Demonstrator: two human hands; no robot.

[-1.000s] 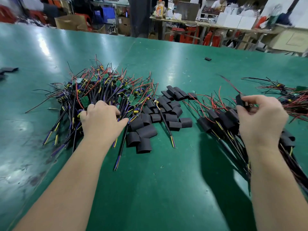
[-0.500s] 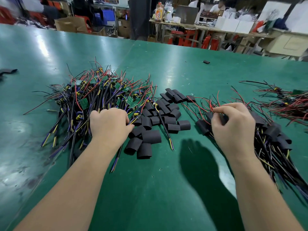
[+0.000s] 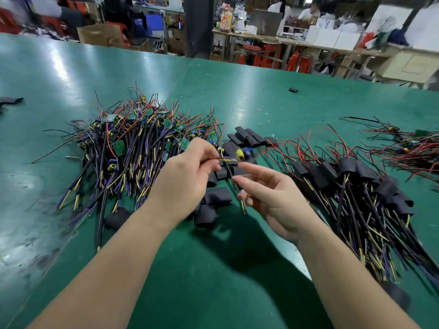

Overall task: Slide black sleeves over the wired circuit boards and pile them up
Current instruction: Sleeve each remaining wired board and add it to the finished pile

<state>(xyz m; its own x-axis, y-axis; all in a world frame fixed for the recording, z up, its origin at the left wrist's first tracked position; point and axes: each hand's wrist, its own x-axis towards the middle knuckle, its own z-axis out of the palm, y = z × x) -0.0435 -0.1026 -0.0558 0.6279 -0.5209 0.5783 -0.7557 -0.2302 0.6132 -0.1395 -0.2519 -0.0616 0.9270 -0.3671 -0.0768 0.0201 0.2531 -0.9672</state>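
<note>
Now wired board (image 3: pixel 240 154) in pinch of left hand (image 3: pixel 187 176), right hand (image 3: pixel 268 195) loose, empty alongside.

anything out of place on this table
Yes: a stray sleeve lies alone far across the green table, and a flattened sleeve sits at its left edge, both well apart from the sleeve pile.

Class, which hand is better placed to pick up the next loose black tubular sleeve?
Right. The right hand is open and empty, close to the loose black tubular sleeves; the left hand pinches a wired circuit board.
</note>
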